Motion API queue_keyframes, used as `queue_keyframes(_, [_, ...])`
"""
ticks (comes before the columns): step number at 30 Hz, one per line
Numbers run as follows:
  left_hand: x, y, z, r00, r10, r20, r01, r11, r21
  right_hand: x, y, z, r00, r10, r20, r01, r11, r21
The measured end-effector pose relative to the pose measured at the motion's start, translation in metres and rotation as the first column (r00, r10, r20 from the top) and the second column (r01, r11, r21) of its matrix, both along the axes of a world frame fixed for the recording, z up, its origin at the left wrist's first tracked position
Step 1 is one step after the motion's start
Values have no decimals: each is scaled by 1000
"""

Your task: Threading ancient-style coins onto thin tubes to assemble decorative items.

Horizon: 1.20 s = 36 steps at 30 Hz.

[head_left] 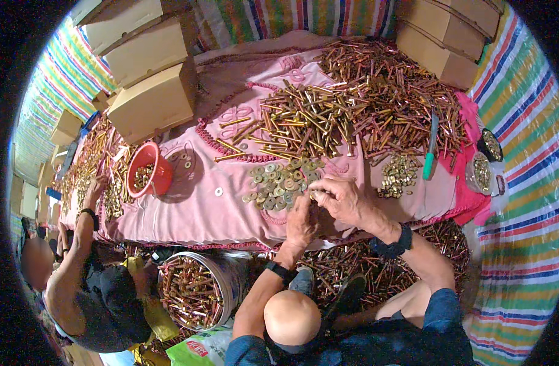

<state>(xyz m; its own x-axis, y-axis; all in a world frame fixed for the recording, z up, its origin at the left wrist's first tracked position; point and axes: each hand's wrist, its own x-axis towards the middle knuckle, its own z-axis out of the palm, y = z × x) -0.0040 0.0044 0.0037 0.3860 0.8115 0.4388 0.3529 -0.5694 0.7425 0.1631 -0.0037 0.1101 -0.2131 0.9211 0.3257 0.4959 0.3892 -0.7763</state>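
Note:
My left hand (300,223) is closed, its fingers pointing up at the near edge of a pile of flat round washers (285,183). Whatever it grips is hidden by the fingers. Close beside it, my right hand (345,200) pinches thumb and forefinger together around something small, too small to make out. The two sets of fingertips nearly meet above the pink cloth (218,222). Beyond the washers lies a big heap of long brass-coloured bolts (310,119). Right of my right hand sits a small pile of brass-coloured nuts (396,177).
A red bucket (151,171) with small metal parts stands left. A green-handled tool (429,160) lies right, near tubs of small parts (478,172). Cardboard boxes (154,100) are stacked behind. A white bucket of bolts (230,287) stands below the edge. Another person's hand (97,185) works far left.

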Motion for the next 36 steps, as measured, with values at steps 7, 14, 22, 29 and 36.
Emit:
queue_keyframes(7, [-3, -2, 0, 1000, -23, -15, 23, 1000, 3, -3, -6, 1, 994, 18, 105, -34, 987, 154])
queue_keyframes(14, [0, 0, -3, 999, -4, -54, 2, 1000, -24, -8, -6, -5, 993, -20, 114, -4, 979, 204])
queue_keyframes(22, [0, 2, -6, 1000, -18, 26, 18, 1000, -15, -14, -6, -8, 994, -108, 15, 104, 979, 173])
queue_keyframes(29, [1, 3, -4, 1000, -11, 17, 11, 1000, 1, -13, -11, -12, 985, -171, -36, 173, 982, 71])
queue_keyframes(36, [3, -1, 3, 999, 31, 16, -31, 999, -33, -14, -7, -7, 995, -99, 19, 91, 961, 261])
